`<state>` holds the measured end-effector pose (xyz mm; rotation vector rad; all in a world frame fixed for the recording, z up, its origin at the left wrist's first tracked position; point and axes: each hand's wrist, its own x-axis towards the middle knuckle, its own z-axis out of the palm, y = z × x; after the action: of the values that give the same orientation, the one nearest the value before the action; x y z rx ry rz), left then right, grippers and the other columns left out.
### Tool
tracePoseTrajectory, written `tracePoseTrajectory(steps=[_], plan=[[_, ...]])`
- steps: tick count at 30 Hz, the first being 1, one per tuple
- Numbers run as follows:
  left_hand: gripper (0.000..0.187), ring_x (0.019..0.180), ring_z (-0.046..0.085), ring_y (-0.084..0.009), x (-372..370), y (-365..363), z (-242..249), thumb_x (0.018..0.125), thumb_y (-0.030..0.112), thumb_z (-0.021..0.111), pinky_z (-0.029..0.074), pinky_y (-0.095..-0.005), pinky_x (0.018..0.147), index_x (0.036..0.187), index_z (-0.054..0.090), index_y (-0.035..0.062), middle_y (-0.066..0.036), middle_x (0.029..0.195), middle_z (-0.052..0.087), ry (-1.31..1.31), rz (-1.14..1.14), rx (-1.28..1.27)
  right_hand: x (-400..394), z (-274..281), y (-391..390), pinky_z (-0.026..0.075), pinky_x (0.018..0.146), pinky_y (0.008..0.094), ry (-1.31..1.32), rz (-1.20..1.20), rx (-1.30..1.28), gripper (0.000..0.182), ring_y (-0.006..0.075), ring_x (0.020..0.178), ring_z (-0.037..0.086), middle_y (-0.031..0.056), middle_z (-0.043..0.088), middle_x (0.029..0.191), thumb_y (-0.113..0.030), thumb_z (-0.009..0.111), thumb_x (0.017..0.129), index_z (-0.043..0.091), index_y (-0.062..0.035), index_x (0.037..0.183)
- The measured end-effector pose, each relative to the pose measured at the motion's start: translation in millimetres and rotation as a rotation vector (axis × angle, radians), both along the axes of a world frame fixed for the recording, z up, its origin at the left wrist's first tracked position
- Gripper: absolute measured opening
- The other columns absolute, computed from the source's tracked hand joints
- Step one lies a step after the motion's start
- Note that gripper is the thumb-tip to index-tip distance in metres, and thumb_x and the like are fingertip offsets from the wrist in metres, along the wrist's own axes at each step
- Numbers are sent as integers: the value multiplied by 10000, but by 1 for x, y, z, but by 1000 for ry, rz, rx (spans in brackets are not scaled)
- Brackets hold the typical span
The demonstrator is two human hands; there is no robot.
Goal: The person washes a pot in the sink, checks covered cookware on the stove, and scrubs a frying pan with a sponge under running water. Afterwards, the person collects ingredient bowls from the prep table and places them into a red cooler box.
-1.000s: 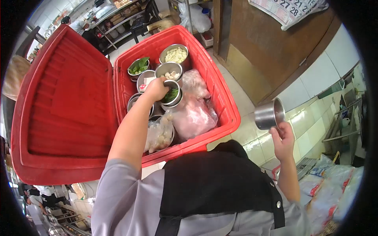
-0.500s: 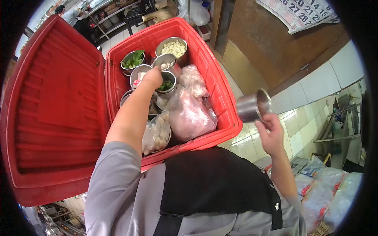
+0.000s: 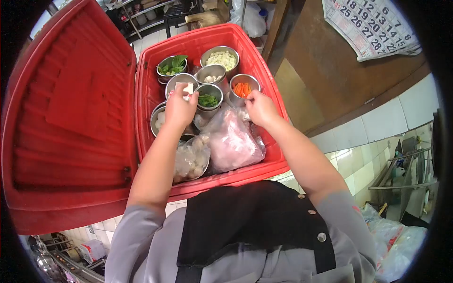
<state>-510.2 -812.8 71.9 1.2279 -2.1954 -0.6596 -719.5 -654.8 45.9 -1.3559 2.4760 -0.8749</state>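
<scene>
Inside a large red cooler box (image 3: 214,177) stand several metal cups of food. My right hand (image 3: 262,108) grips the near rim of a metal cup of carrot strips (image 3: 242,89), which sits at the right above the plastic bags. My left hand (image 3: 181,107) reaches into another metal cup (image 3: 173,81), its fingers and thumb closed about a white-and-red packet (image 3: 188,88) there. Between my hands is a cup of chopped green herbs (image 3: 207,100). Behind it stand a cup of white cloves (image 3: 212,78), a pot of pale chopped food (image 3: 221,58) and a cup of green leaves (image 3: 172,66).
A clear bag of pink contents (image 3: 233,144) fills the near right of the box. Beside it lies a bag of pale pieces (image 3: 191,159). The red lid (image 3: 71,113) stands open at the left. A brown door (image 3: 325,70) with a calendar (image 3: 373,28) is at the right.
My right hand has brought its metal cup from outside the box to inside it, and carrot strips now show. My left hand has shifted from near the clove cup to the packet's cup.
</scene>
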Motion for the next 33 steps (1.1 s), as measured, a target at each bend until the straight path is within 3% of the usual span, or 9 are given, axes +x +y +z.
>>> tracePoseTrajectory(steps=[4,6,10,16,19,22,26,29,33], plan=[[302,858,691,-189,52,57,25,898,174,676,535,-309,759,1150,634,13,-135,949,708,71,-203,75,-21,-35,-42,514,812,507,121,-44,85,194,410,889,663,253,674,933,-166,544,895,632,-10,972],[239,848,670,-161,88,85,19,908,105,657,528,-291,765,1120,646,-3,-117,935,699,192,-184,62,-26,-45,-57,512,810,516,109,-39,17,202,420,885,663,259,674,922,-160,522,895,628,-1,961],[213,885,698,-247,156,128,7,893,95,664,537,-333,789,1078,655,-9,-156,961,700,168,-75,95,-53,-68,-83,516,805,523,184,0,-13,227,430,888,661,253,679,926,-157,484,899,633,-4,975],[156,834,682,-201,216,177,11,914,70,631,528,-307,755,1040,654,-18,-132,929,700,250,173,75,-44,-48,-80,492,900,502,53,-58,39,422,415,1042,618,272,603,1142,-138,458,900,538,-66,1308],[133,785,673,-150,229,192,23,940,55,598,522,-282,721,1037,643,-24,-104,896,699,273,256,98,-37,-28,-64,477,933,488,105,4,100,484,411,1093,591,263,554,1223,-161,489,906,472,-81,1384],[124,767,669,-145,243,206,24,948,54,589,519,-273,716,1034,639,-20,-88,875,696,276,313,24,-28,1,-40,484,923,482,105,92,85,473,408,1097,588,234,552,1249,-194,520,913,482,-80,1370],[112,782,679,-129,248,227,41,951,59,592,513,-255,701,1025,640,-11,-69,850,692,266,345,14,-2,35,27,491,899,470,83,351,-6,372,385,1042,613,195,626,1149,-246,563,904,603,-63,1225],[170,812,660,-128,257,239,38,977,91,570,519,-257,752,1073,628,-36,-83,909,694,238,334,80,-1,27,70,500,856,441,109,449,-149,284,373,991,629,191,662,1024,-226,609,884,666,-49,1099],[156,808,657,-136,239,259,55,957,79,588,521,-270,756,1049,642,-34,-83,900,690,85,279,142,1,25,79,514,839,451,150,496,-79,243,354,923,653,159,692,938,-265,625,859,712,-65,966]])
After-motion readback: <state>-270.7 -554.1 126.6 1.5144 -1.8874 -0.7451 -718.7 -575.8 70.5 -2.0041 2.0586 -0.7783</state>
